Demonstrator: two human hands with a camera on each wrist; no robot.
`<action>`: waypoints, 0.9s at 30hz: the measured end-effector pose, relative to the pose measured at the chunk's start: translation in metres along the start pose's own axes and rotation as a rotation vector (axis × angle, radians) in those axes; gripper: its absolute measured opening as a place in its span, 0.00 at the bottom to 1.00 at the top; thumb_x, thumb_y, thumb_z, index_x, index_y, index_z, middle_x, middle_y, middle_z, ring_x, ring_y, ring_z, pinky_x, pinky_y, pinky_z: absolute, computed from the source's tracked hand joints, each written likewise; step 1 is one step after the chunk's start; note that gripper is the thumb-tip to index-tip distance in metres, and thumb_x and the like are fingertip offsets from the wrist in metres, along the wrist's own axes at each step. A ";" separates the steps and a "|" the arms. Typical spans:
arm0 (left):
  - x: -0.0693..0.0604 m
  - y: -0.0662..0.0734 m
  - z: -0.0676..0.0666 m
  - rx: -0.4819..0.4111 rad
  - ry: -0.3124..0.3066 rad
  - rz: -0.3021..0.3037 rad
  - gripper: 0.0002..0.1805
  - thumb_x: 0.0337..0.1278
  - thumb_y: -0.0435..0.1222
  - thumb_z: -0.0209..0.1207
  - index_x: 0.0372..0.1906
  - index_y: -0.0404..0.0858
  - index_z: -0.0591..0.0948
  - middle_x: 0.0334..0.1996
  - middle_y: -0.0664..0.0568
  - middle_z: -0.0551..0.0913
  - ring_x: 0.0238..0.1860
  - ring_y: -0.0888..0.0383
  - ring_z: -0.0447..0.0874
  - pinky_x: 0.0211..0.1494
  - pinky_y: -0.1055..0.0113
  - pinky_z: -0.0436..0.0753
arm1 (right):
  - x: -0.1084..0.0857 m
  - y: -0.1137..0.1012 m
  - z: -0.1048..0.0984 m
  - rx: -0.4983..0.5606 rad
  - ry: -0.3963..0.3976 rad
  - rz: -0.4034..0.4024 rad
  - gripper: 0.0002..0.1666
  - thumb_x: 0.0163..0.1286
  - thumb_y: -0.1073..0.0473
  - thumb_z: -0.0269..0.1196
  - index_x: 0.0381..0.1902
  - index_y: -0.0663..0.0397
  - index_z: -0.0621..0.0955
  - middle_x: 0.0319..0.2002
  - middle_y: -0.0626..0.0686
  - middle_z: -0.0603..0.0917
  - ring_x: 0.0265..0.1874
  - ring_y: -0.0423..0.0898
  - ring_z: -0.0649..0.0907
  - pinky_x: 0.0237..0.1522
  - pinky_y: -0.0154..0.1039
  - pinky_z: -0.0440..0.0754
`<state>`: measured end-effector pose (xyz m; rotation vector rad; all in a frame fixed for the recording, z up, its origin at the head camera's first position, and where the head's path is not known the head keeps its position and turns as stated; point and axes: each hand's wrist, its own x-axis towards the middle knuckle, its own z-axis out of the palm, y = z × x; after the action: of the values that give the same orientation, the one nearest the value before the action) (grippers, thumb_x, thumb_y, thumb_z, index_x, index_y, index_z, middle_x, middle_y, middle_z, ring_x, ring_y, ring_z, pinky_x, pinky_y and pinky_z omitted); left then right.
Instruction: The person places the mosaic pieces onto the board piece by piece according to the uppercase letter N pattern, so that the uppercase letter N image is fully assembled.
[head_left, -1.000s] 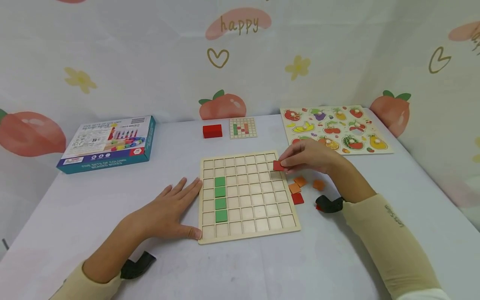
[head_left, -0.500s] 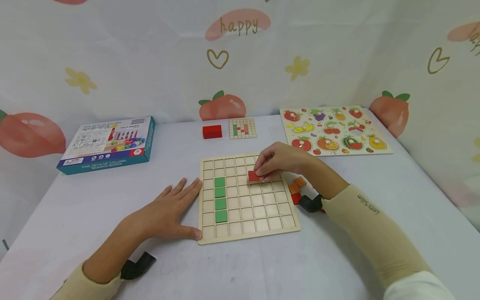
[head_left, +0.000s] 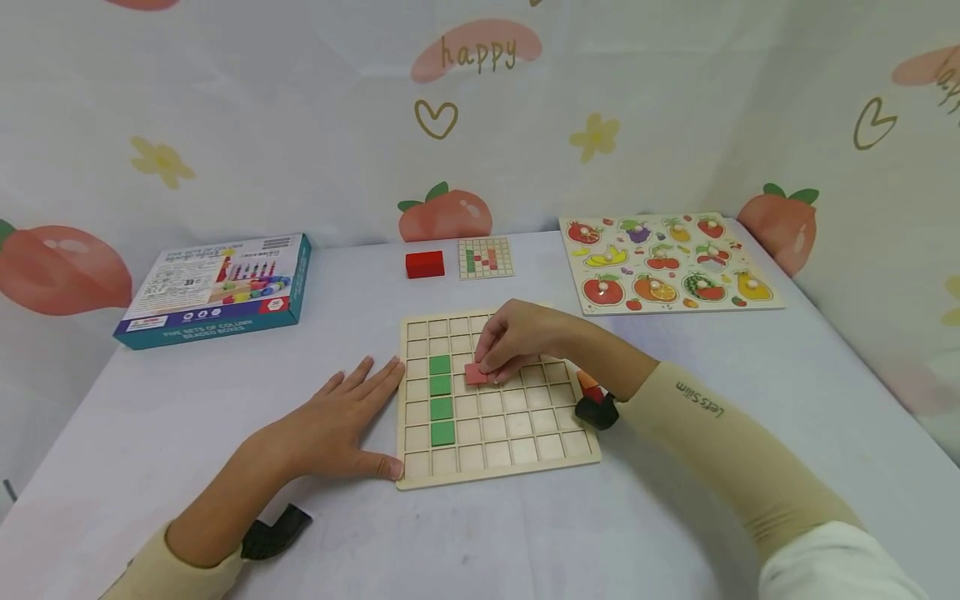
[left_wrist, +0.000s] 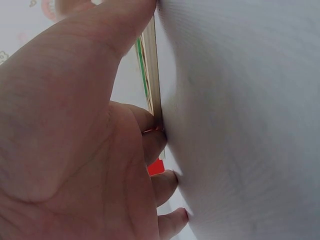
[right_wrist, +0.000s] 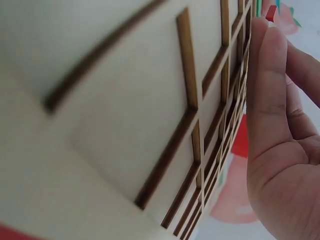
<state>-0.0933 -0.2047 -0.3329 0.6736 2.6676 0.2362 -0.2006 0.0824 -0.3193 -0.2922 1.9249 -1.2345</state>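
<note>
A wooden grid board (head_left: 498, 473) lies mid-table, with several green square tiles (head_left: 441, 408) in one column near its left side. My left hand (head_left: 333, 425) lies flat with spread fingers; its fingertips and thumb touch the board's left edge. Over the board, my right hand (head_left: 517, 337) pinches a red square tile (head_left: 476, 375) between thumb and fingers, just right of the green column. Whether that tile touches the grid I cannot tell. Orange and red loose tiles (head_left: 589, 385) lie by the board's right edge, partly hidden by the right wrist.
Behind the board are a red block (head_left: 425, 264) and a small pattern card (head_left: 486, 257) with green and red squares. A fruit puzzle board (head_left: 671, 262) lies at the back right. A boxed bead toy (head_left: 217, 290) sits at the back left, before a printed backdrop.
My right hand has carried the red tile leftward from the board's right edge, across the grid to beside the green column. My left hand has stayed in place.
</note>
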 end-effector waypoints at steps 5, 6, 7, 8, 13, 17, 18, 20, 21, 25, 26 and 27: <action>0.000 0.000 0.000 -0.009 -0.001 -0.006 0.72 0.35 0.79 0.58 0.82 0.45 0.46 0.81 0.50 0.46 0.79 0.38 0.35 0.74 0.35 0.43 | 0.002 -0.003 0.008 -0.030 0.006 0.004 0.05 0.62 0.71 0.71 0.36 0.66 0.85 0.30 0.58 0.86 0.25 0.47 0.87 0.36 0.39 0.87; 0.000 0.000 0.000 -0.011 -0.001 -0.005 0.72 0.35 0.79 0.58 0.82 0.45 0.46 0.81 0.50 0.46 0.78 0.37 0.35 0.74 0.35 0.43 | 0.002 -0.004 0.009 -0.033 0.008 0.004 0.05 0.62 0.71 0.71 0.36 0.66 0.85 0.30 0.58 0.86 0.25 0.47 0.87 0.35 0.39 0.87; 0.000 0.000 0.000 -0.012 0.000 -0.004 0.71 0.35 0.79 0.58 0.82 0.44 0.47 0.81 0.50 0.46 0.78 0.37 0.35 0.74 0.34 0.43 | 0.002 -0.004 0.010 -0.035 0.009 0.004 0.04 0.62 0.71 0.71 0.35 0.66 0.85 0.30 0.58 0.86 0.25 0.47 0.87 0.35 0.39 0.87; 0.000 0.000 0.000 -0.010 0.000 -0.003 0.71 0.35 0.79 0.58 0.82 0.44 0.47 0.81 0.50 0.46 0.78 0.37 0.35 0.74 0.34 0.43 | 0.002 -0.005 0.011 -0.039 0.009 0.005 0.04 0.62 0.71 0.71 0.35 0.66 0.85 0.30 0.58 0.86 0.25 0.47 0.87 0.35 0.39 0.87; 0.001 0.000 0.001 -0.001 0.000 0.000 0.71 0.35 0.79 0.57 0.82 0.44 0.47 0.81 0.50 0.46 0.79 0.38 0.35 0.74 0.35 0.43 | 0.003 -0.005 0.013 -0.060 -0.001 0.003 0.03 0.63 0.70 0.70 0.35 0.66 0.85 0.30 0.59 0.87 0.24 0.47 0.87 0.34 0.39 0.87; 0.001 -0.001 0.001 -0.007 -0.008 -0.007 0.71 0.35 0.79 0.57 0.82 0.45 0.46 0.81 0.50 0.45 0.79 0.38 0.34 0.74 0.35 0.42 | 0.005 -0.004 0.013 -0.065 -0.023 -0.006 0.05 0.64 0.70 0.70 0.37 0.67 0.85 0.31 0.59 0.87 0.24 0.47 0.87 0.34 0.39 0.87; 0.001 0.000 0.001 -0.008 -0.010 -0.009 0.72 0.35 0.79 0.57 0.82 0.45 0.46 0.81 0.51 0.45 0.79 0.38 0.34 0.74 0.35 0.42 | 0.005 -0.004 0.013 -0.063 -0.030 -0.010 0.05 0.64 0.70 0.70 0.37 0.67 0.85 0.31 0.59 0.87 0.24 0.47 0.87 0.35 0.40 0.87; 0.001 0.000 0.000 -0.009 -0.012 -0.009 0.71 0.35 0.79 0.57 0.82 0.45 0.46 0.81 0.51 0.45 0.79 0.38 0.34 0.74 0.35 0.42 | 0.005 -0.003 0.013 -0.052 -0.040 -0.015 0.05 0.64 0.70 0.70 0.37 0.67 0.85 0.31 0.59 0.87 0.25 0.47 0.87 0.36 0.40 0.87; 0.001 0.000 0.001 -0.009 -0.013 -0.011 0.72 0.35 0.79 0.57 0.82 0.46 0.45 0.81 0.51 0.44 0.79 0.39 0.34 0.74 0.36 0.41 | 0.005 -0.003 0.013 -0.048 -0.042 -0.018 0.05 0.64 0.70 0.69 0.38 0.67 0.85 0.31 0.60 0.87 0.26 0.47 0.88 0.36 0.40 0.88; 0.001 0.000 0.000 -0.012 -0.014 -0.013 0.72 0.34 0.79 0.57 0.82 0.46 0.45 0.81 0.52 0.44 0.79 0.39 0.34 0.74 0.36 0.41 | 0.001 -0.004 0.012 -0.014 -0.043 -0.025 0.05 0.65 0.70 0.69 0.39 0.66 0.85 0.33 0.62 0.87 0.29 0.51 0.89 0.39 0.42 0.87; 0.001 0.000 0.000 -0.014 -0.013 -0.012 0.72 0.34 0.79 0.58 0.82 0.46 0.45 0.81 0.51 0.45 0.79 0.39 0.34 0.74 0.36 0.41 | -0.001 -0.005 0.012 -0.007 -0.043 -0.025 0.05 0.65 0.70 0.69 0.39 0.66 0.84 0.34 0.62 0.88 0.30 0.52 0.89 0.39 0.43 0.87; 0.001 0.000 0.000 -0.014 -0.012 -0.011 0.72 0.34 0.79 0.58 0.82 0.46 0.46 0.81 0.51 0.45 0.79 0.39 0.34 0.74 0.36 0.41 | -0.004 -0.006 0.011 -0.013 -0.042 -0.030 0.05 0.66 0.69 0.68 0.39 0.66 0.84 0.34 0.63 0.88 0.30 0.52 0.89 0.40 0.42 0.87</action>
<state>-0.0935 -0.2043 -0.3335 0.6540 2.6547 0.2465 -0.1914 0.0745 -0.3150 -0.3519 1.8992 -1.2267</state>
